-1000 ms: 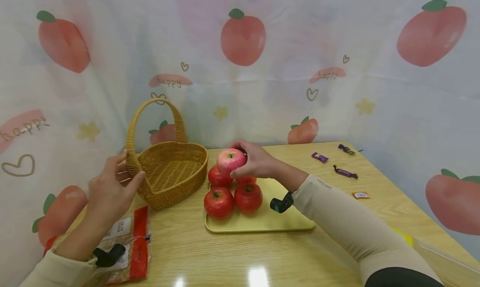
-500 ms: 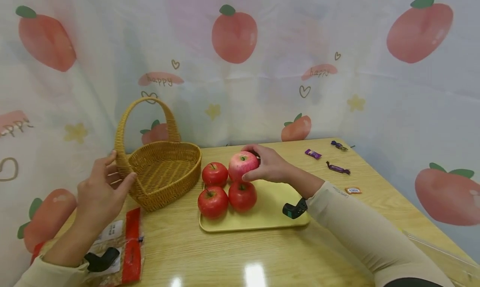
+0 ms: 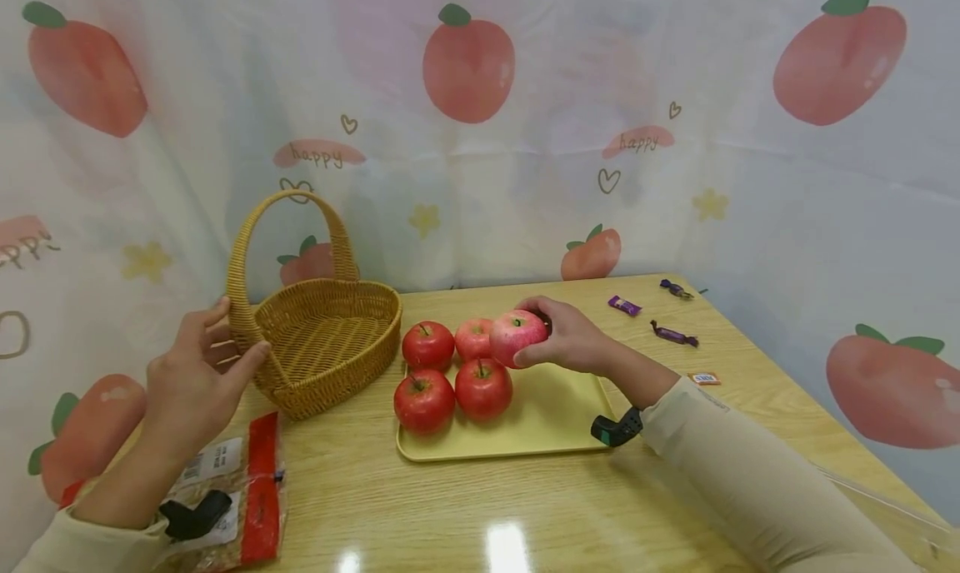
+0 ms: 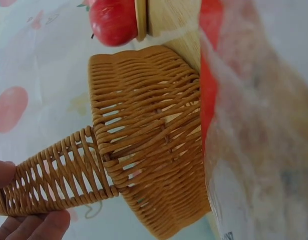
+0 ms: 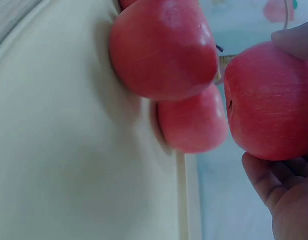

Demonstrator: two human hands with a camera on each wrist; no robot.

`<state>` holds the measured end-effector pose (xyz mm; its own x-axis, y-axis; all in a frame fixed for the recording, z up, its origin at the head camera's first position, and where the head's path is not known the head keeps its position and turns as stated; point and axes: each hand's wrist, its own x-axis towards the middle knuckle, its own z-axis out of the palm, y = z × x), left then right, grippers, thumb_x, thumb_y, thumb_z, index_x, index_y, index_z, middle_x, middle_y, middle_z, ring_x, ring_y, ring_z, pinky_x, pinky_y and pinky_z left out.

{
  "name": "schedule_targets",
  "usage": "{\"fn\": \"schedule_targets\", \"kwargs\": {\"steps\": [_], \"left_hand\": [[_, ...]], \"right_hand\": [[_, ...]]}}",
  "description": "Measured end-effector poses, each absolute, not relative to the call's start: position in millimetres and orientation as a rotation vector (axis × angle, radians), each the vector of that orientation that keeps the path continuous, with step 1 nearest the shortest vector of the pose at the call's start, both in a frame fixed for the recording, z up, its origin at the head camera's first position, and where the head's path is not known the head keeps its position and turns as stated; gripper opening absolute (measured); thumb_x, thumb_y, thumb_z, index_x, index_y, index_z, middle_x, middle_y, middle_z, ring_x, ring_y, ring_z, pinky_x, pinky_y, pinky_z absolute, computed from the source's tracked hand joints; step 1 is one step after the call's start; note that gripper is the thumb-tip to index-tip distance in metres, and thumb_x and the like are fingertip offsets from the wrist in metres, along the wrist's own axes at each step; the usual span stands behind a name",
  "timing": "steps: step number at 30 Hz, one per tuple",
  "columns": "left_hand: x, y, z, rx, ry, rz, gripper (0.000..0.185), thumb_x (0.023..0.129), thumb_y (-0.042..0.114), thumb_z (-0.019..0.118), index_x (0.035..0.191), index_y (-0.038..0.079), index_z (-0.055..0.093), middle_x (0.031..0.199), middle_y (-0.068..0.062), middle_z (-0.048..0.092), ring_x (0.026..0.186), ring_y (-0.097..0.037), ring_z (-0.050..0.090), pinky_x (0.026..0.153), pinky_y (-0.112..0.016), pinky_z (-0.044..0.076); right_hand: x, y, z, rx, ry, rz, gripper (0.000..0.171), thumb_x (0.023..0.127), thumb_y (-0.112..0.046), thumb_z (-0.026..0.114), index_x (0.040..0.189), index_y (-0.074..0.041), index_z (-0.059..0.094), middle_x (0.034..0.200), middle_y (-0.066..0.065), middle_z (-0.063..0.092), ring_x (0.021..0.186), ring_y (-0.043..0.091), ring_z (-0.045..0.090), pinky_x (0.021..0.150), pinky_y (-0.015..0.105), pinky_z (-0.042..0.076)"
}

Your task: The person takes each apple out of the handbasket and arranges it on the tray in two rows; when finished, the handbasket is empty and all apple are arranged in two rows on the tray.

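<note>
My left hand (image 3: 187, 377) holds the lower part of the handle (image 3: 238, 277) of a heart-shaped wicker basket (image 3: 348, 377). In the left wrist view, thumb and fingers lie on opposite sides of the woven handle (image 4: 53, 175). To the right, my right hand (image 3: 573, 340) grips a pinkish-red apple (image 3: 513, 340) from its right side, raised over the pale yellow tray (image 3: 555, 419). Several other apples are grouped at the tray's left end, among them a deep red apple (image 3: 425, 402) in front and a lighter apple (image 3: 472, 337) behind. The right wrist view shows the held apple (image 5: 274, 107) between thumb and fingers.
A clear bag with red edges (image 3: 262, 490) lies at front left, beneath my left forearm. Small wrapped candies, such as a purple one (image 3: 675, 335) and an orange-white one (image 3: 704, 379), lie on the right of the wooden table (image 3: 390, 515). A fruit-print curtain (image 3: 525, 198) hangs behind.
My right hand has carried the pinkish apple rightward, away from the basket, uncovering the lighter apple behind. My left hand keeps its hold on the basket handle. The head view has shifted slightly.
</note>
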<state>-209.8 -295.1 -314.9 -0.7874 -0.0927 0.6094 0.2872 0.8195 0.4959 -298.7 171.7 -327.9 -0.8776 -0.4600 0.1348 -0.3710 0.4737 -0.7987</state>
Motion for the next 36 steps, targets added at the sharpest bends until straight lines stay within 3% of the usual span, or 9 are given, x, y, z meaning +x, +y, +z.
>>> {"fn": "schedule_targets", "kwargs": {"steps": [1,4,23,36], "left_hand": [[-210,-295,-315,-0.143,-2.357,-0.780,0.076,0.094,0.021,0.079,0.157,0.008,0.038,0.125,-0.035,0.067,0.100,-0.051,0.072,0.064,0.007,0.039],[-210,-294,-314,-0.145,-2.350,-0.779,0.075,0.094,0.021,0.079,0.156,0.008,0.038,0.126,-0.035,0.067,0.100,-0.050,0.072,0.065,0.009,0.036],[-210,-296,-312,-0.112,-2.353,-0.777,0.074,0.093,0.020,0.080,0.154,0.006,0.040,0.125,-0.035,0.067,0.101,-0.046,0.072,0.065,0.009,0.035],[-212,-293,-315,-0.103,-2.371,-0.760,0.074,0.094,0.022,0.079,0.154,0.006,0.039,0.125,-0.036,0.067,0.102,-0.050,0.070,0.064,0.009,0.032]], "right_hand": [[-298,174,-329,-0.733,2.617,-1.378,0.070,0.077,-0.028,0.087,0.136,-0.011,0.054,0.126,0.008,0.065,0.108,0.025,0.064,0.086,0.035,0.063],[-295,180,-331,-0.708,2.629,-1.380,0.071,0.077,-0.027,0.087,0.137,-0.010,0.053,0.128,0.010,0.064,0.109,0.027,0.064,0.087,0.036,0.063],[-281,196,-368,-0.635,2.632,-1.260,0.076,0.074,-0.024,0.085,0.138,-0.003,0.050,0.131,0.012,0.062,0.113,0.023,0.061,0.096,0.037,0.060],[-276,199,-376,-0.604,2.684,-1.207,0.074,0.072,-0.028,0.086,0.136,-0.008,0.053,0.128,0.006,0.062,0.113,0.021,0.060,0.097,0.034,0.057]]}}
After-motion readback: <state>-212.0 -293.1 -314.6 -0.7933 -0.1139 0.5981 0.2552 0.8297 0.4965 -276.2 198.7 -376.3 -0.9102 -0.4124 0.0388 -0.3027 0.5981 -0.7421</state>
